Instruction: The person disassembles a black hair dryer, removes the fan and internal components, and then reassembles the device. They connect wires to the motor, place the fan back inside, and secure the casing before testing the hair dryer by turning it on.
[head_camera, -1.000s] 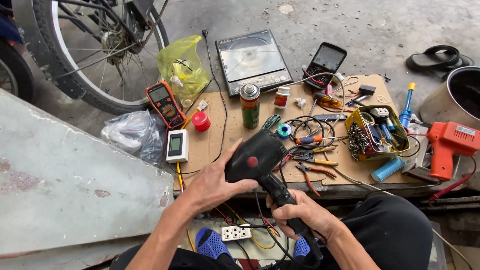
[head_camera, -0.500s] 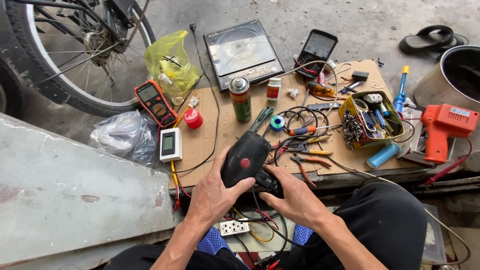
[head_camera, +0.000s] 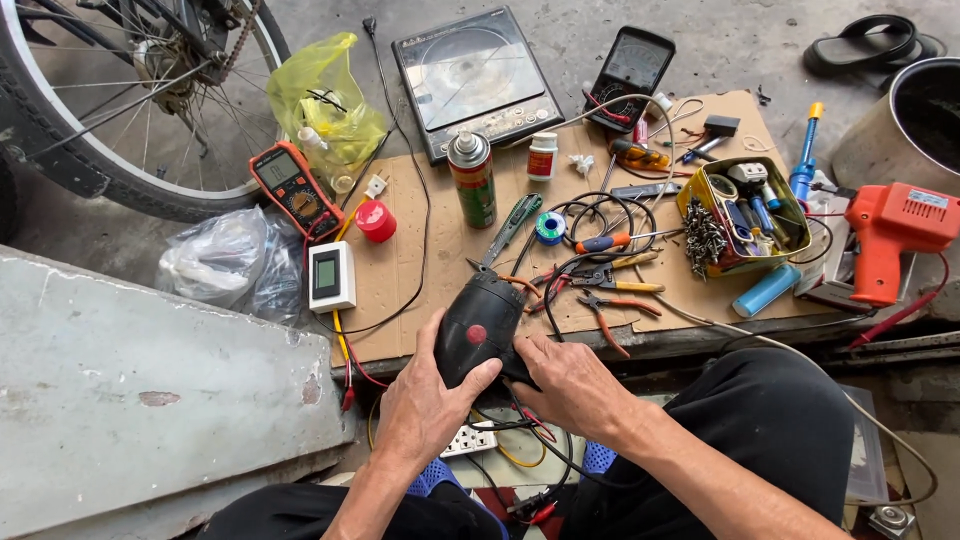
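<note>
A black hair dryer (head_camera: 478, 325) with a round red button sits low in the middle of the frame, at the near edge of a sheet of cardboard (head_camera: 420, 270). The left hand (head_camera: 425, 400) wraps its lower body, thumb across the front, fingers curled out of sight behind it. The right hand (head_camera: 570, 385) presses against the dryer's right side with fingers bent; what they grip underneath is hidden by the hand itself. The dryer's handle cannot be made out.

Just right of its nose lie pliers (head_camera: 615, 305) with red grips, tangled with black wires. Above stands a green spray can (head_camera: 472, 178), with a white meter box (head_camera: 332, 277) and a red cap (head_camera: 376, 221) to the left. An orange multimeter (head_camera: 293, 187) lies at the upper left, beside a yellow plastic bag (head_camera: 325, 100). A yellow tin (head_camera: 745, 215) of small parts sits at the right, its contents too jumbled to tell. An orange soldering gun (head_camera: 890, 240) lies at the right edge. The bicycle wheel (head_camera: 120, 110) at the upper left is cut off by the frame. A power strip (head_camera: 470, 440) shows partly between the forearms.
</note>
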